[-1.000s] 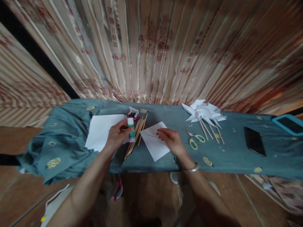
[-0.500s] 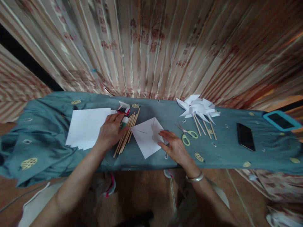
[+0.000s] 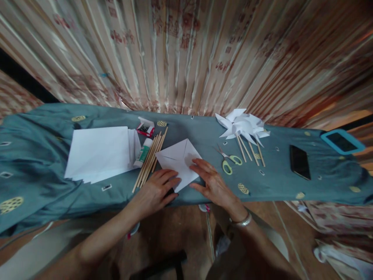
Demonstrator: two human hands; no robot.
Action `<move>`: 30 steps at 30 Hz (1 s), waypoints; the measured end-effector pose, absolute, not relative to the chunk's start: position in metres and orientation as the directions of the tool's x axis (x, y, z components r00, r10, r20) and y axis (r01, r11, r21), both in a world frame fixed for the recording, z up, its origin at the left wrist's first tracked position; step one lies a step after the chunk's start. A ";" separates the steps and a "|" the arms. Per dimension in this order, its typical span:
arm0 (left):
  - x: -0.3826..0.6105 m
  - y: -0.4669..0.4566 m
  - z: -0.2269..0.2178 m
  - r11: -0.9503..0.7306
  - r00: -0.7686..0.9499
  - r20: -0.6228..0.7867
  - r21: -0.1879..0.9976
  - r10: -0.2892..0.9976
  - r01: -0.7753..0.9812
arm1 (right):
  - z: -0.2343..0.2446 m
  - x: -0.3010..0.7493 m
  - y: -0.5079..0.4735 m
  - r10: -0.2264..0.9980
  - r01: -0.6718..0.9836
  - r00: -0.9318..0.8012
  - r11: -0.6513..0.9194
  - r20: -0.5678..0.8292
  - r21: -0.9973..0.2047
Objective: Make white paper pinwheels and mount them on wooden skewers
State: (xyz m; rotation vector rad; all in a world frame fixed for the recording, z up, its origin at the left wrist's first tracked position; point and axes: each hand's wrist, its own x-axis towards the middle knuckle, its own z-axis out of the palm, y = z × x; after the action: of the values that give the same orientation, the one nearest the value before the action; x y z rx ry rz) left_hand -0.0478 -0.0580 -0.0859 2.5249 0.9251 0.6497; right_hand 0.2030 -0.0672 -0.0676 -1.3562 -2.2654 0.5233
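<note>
A white paper square [image 3: 176,159] with cut lines lies on the teal cloth near the table's front edge. My left hand [image 3: 155,189] rests open, its fingers touching the square's near-left corner. My right hand [image 3: 210,181] lies flat and open on the square's right corner; a silver bangle circles that wrist. A glue stick [image 3: 143,152] with a green label lies on its side to the left, beside a bundle of wooden sticks [image 3: 150,158].
A stack of white paper [image 3: 99,152] lies at left, a small red box [image 3: 145,127] behind the glue. Green-handled scissors [image 3: 229,161], finished white pinwheels [image 3: 242,125] on sticks, a black phone [image 3: 300,161] and a blue-cased device [image 3: 341,140] sit at right. A curtain hangs behind.
My left hand laid the glue stick down beside the wooden sticks and moved right onto the paper square. My right hand stayed on the square. The view shifted left and down.
</note>
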 end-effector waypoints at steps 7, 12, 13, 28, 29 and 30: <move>-0.043 -0.058 -0.080 -0.762 0.675 0.367 0.416 0.641 0.497 | -0.066 0.182 -0.082 0.864 0.711 -0.457 0.497 0.210 -0.497; -0.043 -0.055 -0.077 -0.743 0.665 0.356 0.454 0.657 0.491 | -0.070 0.166 -0.091 0.883 0.701 -0.389 0.468 0.263 -0.538; -0.043 -0.054 -0.076 -0.735 0.662 0.346 0.464 0.665 0.495 | -0.070 0.165 -0.091 0.890 0.690 -0.372 0.456 0.265 -0.562; -0.031 -0.051 -0.069 -0.702 0.652 0.279 0.404 0.705 0.587 | -0.074 0.156 -0.067 0.988 0.616 0.047 0.088 0.149 -0.783; -0.031 -0.051 -0.069 -0.704 0.653 0.281 0.406 0.703 0.584 | -0.073 0.156 -0.067 0.990 0.630 0.063 0.058 0.126 -0.775; -0.031 -0.051 -0.070 -0.705 0.655 0.282 0.409 0.701 0.579 | -0.072 0.156 -0.067 0.991 0.641 0.076 0.033 0.106 -0.767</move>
State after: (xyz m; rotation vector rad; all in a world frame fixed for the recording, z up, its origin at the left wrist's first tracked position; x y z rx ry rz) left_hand -0.0310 -0.0511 -0.0698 2.5911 1.0283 0.6156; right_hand 0.1556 -0.0672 -0.0718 -1.6805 -1.6372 0.6596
